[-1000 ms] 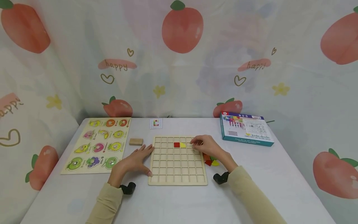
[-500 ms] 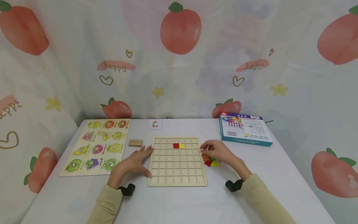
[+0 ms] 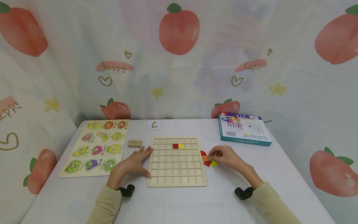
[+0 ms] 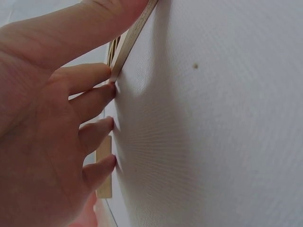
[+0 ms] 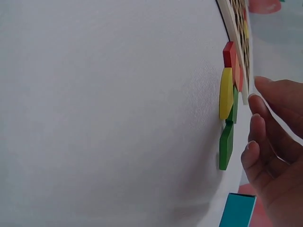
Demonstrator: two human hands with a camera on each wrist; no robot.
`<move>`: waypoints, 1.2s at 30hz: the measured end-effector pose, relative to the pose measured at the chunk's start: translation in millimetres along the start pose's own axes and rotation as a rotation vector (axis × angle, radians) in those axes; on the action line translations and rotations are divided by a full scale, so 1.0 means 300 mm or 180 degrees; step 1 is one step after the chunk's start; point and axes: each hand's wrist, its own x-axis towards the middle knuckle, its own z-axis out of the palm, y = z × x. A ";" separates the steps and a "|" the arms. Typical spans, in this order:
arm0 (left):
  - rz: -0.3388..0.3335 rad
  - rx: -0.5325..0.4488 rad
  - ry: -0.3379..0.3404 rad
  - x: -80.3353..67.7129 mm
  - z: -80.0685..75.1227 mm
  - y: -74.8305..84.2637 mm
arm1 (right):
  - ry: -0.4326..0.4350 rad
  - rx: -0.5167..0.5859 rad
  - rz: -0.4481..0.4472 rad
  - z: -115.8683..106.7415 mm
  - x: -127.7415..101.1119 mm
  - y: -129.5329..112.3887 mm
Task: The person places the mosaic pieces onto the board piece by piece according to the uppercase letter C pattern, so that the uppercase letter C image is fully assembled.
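The left hand [image 3: 133, 162] is laid flat, fingers straight, against the left edge of the pale wooden grid board [image 3: 177, 179] on the white-covered bench [image 3: 179, 205]; the left wrist view confirms fingertips [image 4: 110, 90] pressed to the board's rim. The right hand [image 3: 227, 157] is lowered over a small pile of coloured wooden tiles [image 3: 208, 159] just beside the board's right edge. Its fingers are curled, but whether a tile is actually pinched cannot be told: the pile is half hidden under the hand, and in the right wrist view the fingertips [image 5: 258, 101] are seen close to, yet apart from, the tiles [image 5: 227, 101]. A red tile [image 3: 175, 146] and a yellow tile [image 3: 181, 146] are seated side by side in the grid.
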 end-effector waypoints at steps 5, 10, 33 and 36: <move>-0.0031 -0.0008 0.0018 -0.002 -0.003 -0.004 | -0.0035 0.0039 0.0067 -0.004 -0.021 0.013; -0.0045 -0.0026 0.0014 -0.006 -0.005 -0.003 | -0.0087 -0.0018 0.0154 -0.002 -0.032 0.031; -0.0131 -0.0033 0.0008 -0.010 0.000 0.008 | -0.0235 -0.0157 0.0130 -0.010 -0.037 0.031; -0.0134 -0.0038 0.0016 -0.007 0.001 0.007 | -0.0254 -0.0146 0.0142 -0.010 -0.039 0.031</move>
